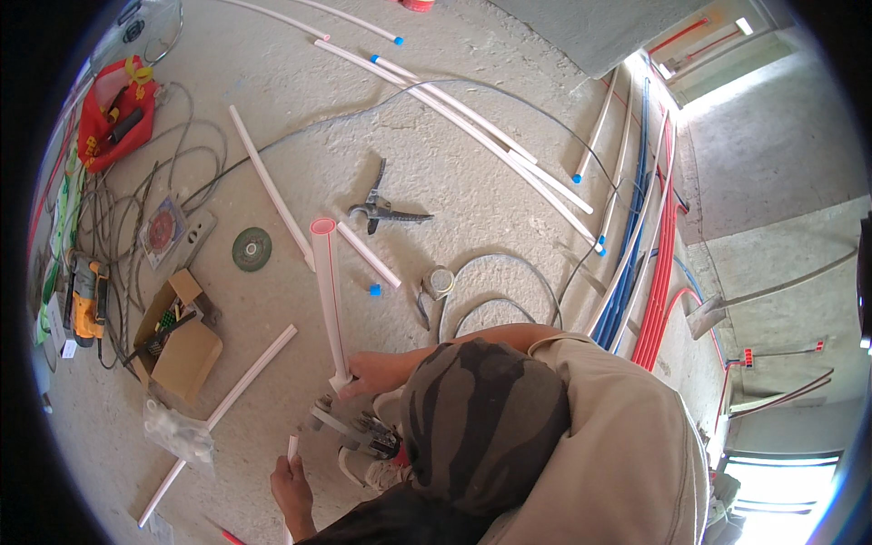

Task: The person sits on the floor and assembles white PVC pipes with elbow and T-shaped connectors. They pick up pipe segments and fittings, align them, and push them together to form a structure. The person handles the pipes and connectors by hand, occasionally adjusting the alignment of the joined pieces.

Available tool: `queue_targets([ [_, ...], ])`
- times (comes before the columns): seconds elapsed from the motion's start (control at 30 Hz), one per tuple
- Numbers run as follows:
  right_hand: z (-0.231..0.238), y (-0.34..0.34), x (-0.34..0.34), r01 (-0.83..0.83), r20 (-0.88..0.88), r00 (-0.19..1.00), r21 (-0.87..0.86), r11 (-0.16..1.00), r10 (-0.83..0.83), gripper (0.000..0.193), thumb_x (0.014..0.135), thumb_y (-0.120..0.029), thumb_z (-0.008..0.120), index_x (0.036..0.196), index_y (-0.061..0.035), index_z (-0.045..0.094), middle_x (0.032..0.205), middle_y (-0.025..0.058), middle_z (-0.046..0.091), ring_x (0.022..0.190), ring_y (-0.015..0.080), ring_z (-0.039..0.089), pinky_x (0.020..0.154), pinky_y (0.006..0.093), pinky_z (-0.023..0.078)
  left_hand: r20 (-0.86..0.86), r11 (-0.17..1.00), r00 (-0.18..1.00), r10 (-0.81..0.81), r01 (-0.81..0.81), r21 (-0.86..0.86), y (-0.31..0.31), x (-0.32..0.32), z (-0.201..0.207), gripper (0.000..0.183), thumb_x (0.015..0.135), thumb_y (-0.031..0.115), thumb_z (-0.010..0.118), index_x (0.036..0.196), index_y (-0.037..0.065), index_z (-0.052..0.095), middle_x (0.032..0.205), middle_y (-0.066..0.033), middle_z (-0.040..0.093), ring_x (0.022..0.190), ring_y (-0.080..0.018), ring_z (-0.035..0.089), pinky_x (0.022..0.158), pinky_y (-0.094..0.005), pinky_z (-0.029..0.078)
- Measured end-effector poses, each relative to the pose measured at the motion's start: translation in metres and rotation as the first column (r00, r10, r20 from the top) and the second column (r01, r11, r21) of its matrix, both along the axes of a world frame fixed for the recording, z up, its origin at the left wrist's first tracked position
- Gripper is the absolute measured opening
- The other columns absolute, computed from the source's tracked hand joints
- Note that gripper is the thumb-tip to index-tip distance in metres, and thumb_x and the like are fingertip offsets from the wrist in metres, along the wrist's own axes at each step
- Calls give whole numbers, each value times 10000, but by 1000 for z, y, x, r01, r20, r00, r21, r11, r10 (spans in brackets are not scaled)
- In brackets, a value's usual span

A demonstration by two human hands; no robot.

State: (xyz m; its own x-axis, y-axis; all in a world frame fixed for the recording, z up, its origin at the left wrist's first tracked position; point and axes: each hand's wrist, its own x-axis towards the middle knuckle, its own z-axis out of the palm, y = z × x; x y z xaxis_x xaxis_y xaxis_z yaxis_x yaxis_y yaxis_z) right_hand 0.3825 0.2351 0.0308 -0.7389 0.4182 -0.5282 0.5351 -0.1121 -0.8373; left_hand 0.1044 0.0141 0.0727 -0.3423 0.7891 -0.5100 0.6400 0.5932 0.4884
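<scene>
Neither my left hand nor my right hand is in view. A person in a camouflage cap and beige shirt crouches low in front of me. One hand of that person is closed at the lower end of an upright white pipe with red stripes, by a white fitting. Another hand, seemingly the same person's, grips a thin white pipe; its forearm leaves at the lower edge. Between these hands a grey metal tool stands by a shoe, partly hidden by the cap.
A black pipe cutter, a green disc and several white pipes lie about. At left are a yellow power tool, a cardboard box, a bag of fittings and a red bag. Red pipes run along the right.
</scene>
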Motion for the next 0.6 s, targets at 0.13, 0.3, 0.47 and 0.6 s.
queue_targets([
  [0.13,5,1,1,-4,14,1000,-8,1000,4,521,838,-404,825,1156,-6,720,1036,185,761,998,318,730,878,421,535,-6,1000,1000,-11,11,-7,2,1,2,351,1030,298,595,841,7,539,661,-232,569,612,-455,551,572,-515,399],
  [0.3,15,5,1,-5,31,1000,-18,1000,6,500,848,-381,828,1157,-4,714,1051,188,759,1027,322,725,900,420,529,-23,1000,1000,-21,21,-16,4,1,1,352,1031,310,589,847,14,537,663,-230,574,623,-461,559,575,-519,400],
  [0.47,23,8,1,-15,22,1000,-27,1000,15,498,858,-362,824,1175,-1,693,1091,197,751,1055,326,716,915,418,523,-24,999,999,-34,34,-22,6,1,-1,352,1029,310,590,847,14,538,664,-228,576,626,-457,565,578,-515,407],
  [0.6,24,11,2,-28,29,999,-47,998,29,507,867,-364,813,1187,5,676,1100,205,745,1075,347,707,928,426,516,0,999,1000,-26,26,-29,8,1,-2,352,1029,310,590,850,10,541,662,-226,577,623,-449,573,578,-513,411],
])
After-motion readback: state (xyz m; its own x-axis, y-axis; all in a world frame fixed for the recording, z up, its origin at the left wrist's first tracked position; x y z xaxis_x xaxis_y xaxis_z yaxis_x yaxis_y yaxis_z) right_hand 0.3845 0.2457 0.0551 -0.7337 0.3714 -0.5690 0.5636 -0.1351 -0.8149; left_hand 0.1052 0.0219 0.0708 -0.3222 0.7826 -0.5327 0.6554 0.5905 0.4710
